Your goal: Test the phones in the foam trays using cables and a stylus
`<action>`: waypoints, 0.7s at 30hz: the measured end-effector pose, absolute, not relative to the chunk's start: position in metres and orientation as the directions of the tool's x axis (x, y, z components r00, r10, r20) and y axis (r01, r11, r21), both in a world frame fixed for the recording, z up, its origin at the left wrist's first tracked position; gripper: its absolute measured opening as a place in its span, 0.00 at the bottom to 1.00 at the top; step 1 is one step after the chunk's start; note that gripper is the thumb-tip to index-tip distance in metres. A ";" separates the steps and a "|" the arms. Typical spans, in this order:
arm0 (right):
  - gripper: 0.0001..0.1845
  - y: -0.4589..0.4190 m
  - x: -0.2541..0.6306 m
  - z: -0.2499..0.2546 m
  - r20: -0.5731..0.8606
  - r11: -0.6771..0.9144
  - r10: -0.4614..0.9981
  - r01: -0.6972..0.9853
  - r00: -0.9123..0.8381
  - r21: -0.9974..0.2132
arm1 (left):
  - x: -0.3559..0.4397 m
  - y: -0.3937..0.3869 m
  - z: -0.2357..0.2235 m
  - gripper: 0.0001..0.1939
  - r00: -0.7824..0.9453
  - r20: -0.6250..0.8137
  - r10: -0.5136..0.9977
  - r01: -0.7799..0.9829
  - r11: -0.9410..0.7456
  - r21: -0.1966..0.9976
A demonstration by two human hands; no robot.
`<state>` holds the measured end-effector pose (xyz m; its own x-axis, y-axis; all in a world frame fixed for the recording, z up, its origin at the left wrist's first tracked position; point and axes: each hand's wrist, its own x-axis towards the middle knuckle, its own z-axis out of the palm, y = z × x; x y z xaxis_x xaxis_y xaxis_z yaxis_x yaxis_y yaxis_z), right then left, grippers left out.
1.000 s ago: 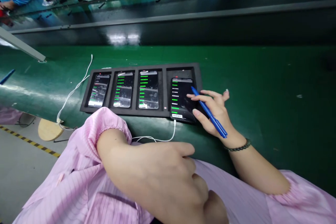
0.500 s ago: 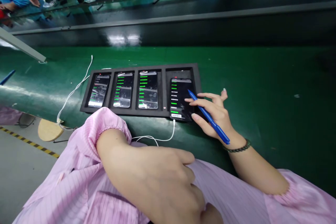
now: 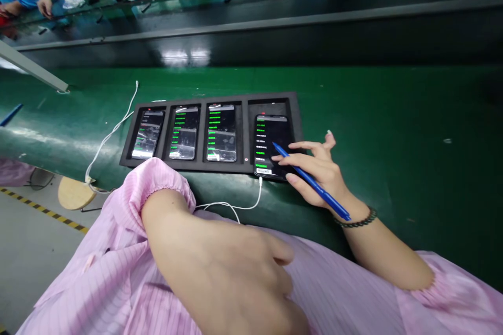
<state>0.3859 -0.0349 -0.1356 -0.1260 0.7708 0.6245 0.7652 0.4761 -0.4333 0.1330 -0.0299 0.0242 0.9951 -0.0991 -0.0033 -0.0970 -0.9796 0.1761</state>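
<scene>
My right hand (image 3: 320, 170) is closed loosely on a blue pen (image 3: 310, 180), its tip pointing over the screen of a smartphone (image 3: 265, 141). The fingers rest at or just above that screen; contact is hard to tell. A white cable (image 3: 259, 193) is plugged into the phone's near end. This phone leans in the right compartment of a black foam tray (image 3: 241, 167), overlapping its near edge. Further phones, a left one (image 3: 147, 136), a second (image 3: 184, 133) and a third (image 3: 221, 133), lie in the other compartments, with lists showing. My left hand (image 3: 236, 272) hangs close to the camera, fingers curled, their tips hidden.
The green worktop (image 3: 373, 115) runs on behind the tray. A second white cable (image 3: 112, 136) lies at the left, near a grey post (image 3: 35, 68) and a blue pen (image 3: 11, 114). Co-workers' hands (image 3: 45, 5) are across the line. A stool (image 3: 74, 192) stands lower left.
The right hand has moved slightly left over the phone, bringing the pen tip left and a little down the screen. My left hand has shifted slightly, still curled.
</scene>
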 end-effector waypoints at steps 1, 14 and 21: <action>0.09 -0.034 0.385 -0.136 0.633 0.472 0.766 0.766 -0.112 -0.436 | 0.134 -0.031 0.026 0.14 0.995 -0.006 -0.098 -0.096 -0.982 0.163; 0.11 -0.036 0.388 -0.134 0.605 0.437 0.789 0.786 -0.102 -0.438 | 0.132 -0.047 0.025 0.10 0.944 0.228 0.237 0.202 -0.965 0.167; 0.09 -0.036 0.386 -0.133 0.635 0.472 0.763 0.774 -0.119 -0.421 | 0.132 -0.047 0.025 0.13 0.932 0.204 0.298 0.254 -0.942 0.218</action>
<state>0.3860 -0.0359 -0.1328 -0.1193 0.7629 0.6355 0.7745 0.4720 -0.4213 0.1318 -0.0471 0.0246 0.9324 0.2984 0.2041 0.2538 -0.9423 0.2182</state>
